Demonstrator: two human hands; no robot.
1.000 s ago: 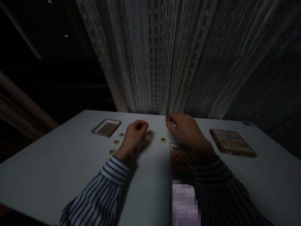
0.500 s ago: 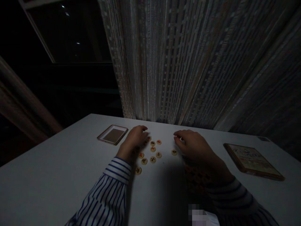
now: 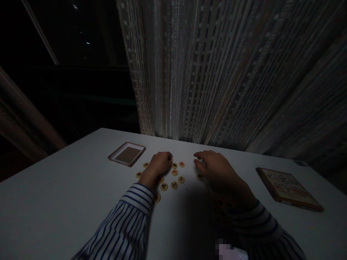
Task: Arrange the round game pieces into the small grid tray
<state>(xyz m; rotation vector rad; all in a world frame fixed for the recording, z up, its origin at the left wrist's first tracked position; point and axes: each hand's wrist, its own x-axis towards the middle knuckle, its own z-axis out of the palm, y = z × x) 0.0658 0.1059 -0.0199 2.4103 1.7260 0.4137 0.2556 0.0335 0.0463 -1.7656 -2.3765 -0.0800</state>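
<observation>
Several small round wooden discs (image 3: 174,179) with red or black marks lie scattered on a white table (image 3: 62,202). My left hand (image 3: 158,165) rests among them with fingers curled, fingertips by the far discs; whether it pinches one is hidden. My right hand (image 3: 214,169) hovers just right of the group, fingers bent and slightly apart, a disc (image 3: 199,177) under its thumb side. Beneath my right forearm lies a dim box (image 3: 221,207) holding more discs. Both sleeves are striped.
A shallow brown tray (image 3: 126,154) sits to the left of the discs. A flat box lid with a picture (image 3: 288,187) lies at the right. A striped curtain (image 3: 217,72) hangs behind the table's far edge. The room is dark.
The view shifted. My left hand curled tighter over the far discs. My right hand moved slightly left toward the group.
</observation>
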